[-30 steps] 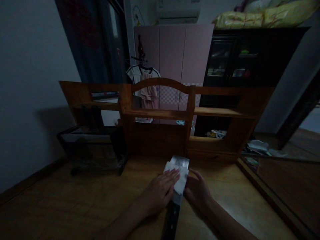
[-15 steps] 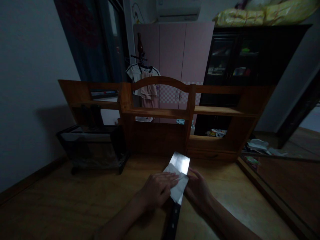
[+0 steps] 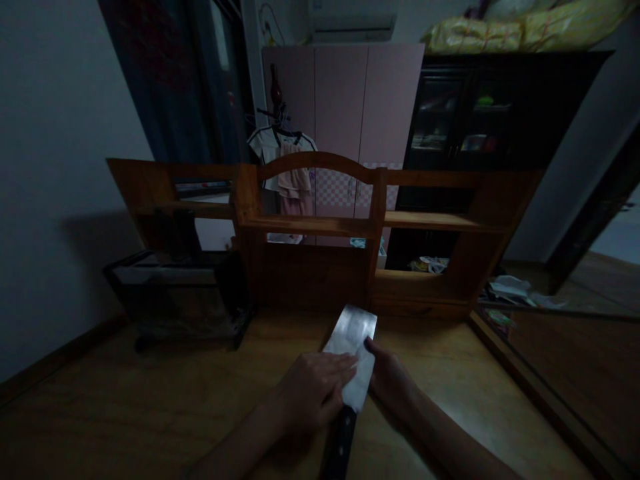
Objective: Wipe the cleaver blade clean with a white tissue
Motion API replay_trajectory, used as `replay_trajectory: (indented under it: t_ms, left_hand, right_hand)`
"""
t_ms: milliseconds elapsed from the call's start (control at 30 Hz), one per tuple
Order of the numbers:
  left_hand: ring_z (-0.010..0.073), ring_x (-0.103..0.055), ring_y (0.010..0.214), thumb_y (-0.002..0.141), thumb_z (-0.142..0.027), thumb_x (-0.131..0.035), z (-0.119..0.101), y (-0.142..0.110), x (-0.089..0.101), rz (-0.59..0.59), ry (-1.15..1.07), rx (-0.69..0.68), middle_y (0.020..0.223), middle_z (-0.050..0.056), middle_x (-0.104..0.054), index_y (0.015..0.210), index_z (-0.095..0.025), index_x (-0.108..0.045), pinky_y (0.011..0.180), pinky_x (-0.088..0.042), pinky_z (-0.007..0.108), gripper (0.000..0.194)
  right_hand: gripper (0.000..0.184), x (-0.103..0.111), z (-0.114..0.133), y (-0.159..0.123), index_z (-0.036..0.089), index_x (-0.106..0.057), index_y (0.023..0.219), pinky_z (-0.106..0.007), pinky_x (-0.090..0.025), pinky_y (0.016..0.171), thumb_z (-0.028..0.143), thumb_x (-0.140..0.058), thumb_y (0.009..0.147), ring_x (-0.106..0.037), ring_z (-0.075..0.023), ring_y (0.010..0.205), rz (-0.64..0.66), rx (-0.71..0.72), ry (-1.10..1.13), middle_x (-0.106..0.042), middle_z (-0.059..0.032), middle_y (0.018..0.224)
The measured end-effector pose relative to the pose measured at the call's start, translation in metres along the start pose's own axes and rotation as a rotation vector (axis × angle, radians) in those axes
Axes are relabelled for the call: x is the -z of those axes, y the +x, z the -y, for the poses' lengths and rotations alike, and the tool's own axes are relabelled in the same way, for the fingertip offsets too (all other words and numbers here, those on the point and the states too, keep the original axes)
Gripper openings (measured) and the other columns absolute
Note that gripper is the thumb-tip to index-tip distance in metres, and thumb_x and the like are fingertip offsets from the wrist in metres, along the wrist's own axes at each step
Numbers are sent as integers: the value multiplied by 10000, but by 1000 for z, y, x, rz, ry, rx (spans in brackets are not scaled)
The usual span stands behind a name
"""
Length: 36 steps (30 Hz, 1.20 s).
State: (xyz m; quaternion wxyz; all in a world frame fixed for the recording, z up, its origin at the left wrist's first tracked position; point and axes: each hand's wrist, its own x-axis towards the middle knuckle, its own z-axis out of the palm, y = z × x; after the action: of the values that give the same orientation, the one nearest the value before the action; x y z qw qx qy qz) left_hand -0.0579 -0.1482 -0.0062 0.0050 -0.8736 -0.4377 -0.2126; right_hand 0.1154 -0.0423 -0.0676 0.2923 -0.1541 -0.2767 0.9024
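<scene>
Cleaver (image 3: 356, 323) before the wooden hutch (image 3: 310, 227): our left hand (image 3: 317, 383), fingers pressed together, holds white tissue (image 3: 359, 387) against it; our right hand (image 3: 391, 375) touches its edge, whether pinching we cannot tell.

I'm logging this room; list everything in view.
knife: 1, silver and black, between hands
wipe: 1, white, on knife
table: 1, light brown, beneath knife
shelf unit: 1, brown, table's far side
boxy stand: 1, dark, table's left
clothes: at least 2, white and pink, behind shelf unit
wardrobe: 1, pink, background centre
cabinet: 1, black, background right
bundles: about 2, yellow, atop cabinet
curtain: 1, dark blue, upper left
air conditioner: 1, pale, above wardrobe
clutter: uncounted, mostly white, right side
left hand: 1, on wipe
right hand: 1, knife's right edge
</scene>
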Motion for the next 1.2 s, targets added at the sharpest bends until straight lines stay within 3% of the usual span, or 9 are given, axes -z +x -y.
replay_trajectory:
  t_ms: [133,267,500,633,700,833,1033,1200]
  left_hand:
    - [177,-538,1239,838,-183,-449,-13,3,-1,65,-113,-95,1348,76,-559,1265,-160,-603,1068,-403,328,454]
    - [164,-563,1209,897,-194,-375,-6,2,-1,35,-245,-120,1292,41,-611,1203,-188,-651,1061,-404,315,412]
    - [157,-550,1225,997,-301,-281,28,-9,9,-36,-423,63,1284,1,-616,1168,-239,-669,1082,-392,331,429]
    - [142,-505,1268,1013,-277,-238,37,-10,1,-145,-351,193,1347,-24,-558,1232,-272,-626,1098,-387,337,445]
    - [139,-498,1275,1011,-250,-235,37,-9,-4,-179,-285,191,1363,-17,-542,1269,-268,-596,1099,-391,341,444]
    - [152,-489,1285,990,-209,-287,31,-7,-5,-171,-157,93,1379,24,-528,1302,-228,-568,1106,-385,356,421]
    - [152,-496,1279,997,-225,-286,3,0,6,-17,-189,-20,1363,31,-548,1298,-222,-571,1099,-385,331,414]
    - [164,-517,1261,996,-257,-316,-15,5,4,48,-275,-56,1342,33,-568,1263,-216,-599,1095,-379,330,391]
  right_hand:
    - [376,-3,2,-4,77,-653,963,-386,-473,904,398,-456,938,-691,-244,877,10,-92,55,-737,-122,853]
    - [365,0,2,-4,87,-648,965,-379,-476,905,403,-466,940,-697,-231,851,-9,-75,51,-737,-112,872]
    - [339,8,-1,5,80,-637,1072,-367,-486,899,350,-477,943,-680,-228,942,-30,7,17,-729,-124,990]
    - [308,9,-1,4,82,-653,1054,-314,-496,870,331,-518,932,-692,-190,866,-101,26,14,-736,-108,965]
    - [281,9,0,3,89,-660,1039,-305,-501,860,309,-522,931,-694,-181,855,-119,35,23,-741,-96,948]
    - [270,6,0,3,96,-668,1012,-303,-504,858,296,-502,938,-694,-177,854,-110,28,53,-743,-92,945]
    - [292,-6,2,-3,90,-652,1030,-351,-493,871,312,-492,928,-694,-225,888,-53,-2,54,-738,-118,932]
    - [318,-6,5,-8,95,-647,938,-367,-517,754,393,-546,891,-695,-227,699,-28,-124,8,-733,-110,801]
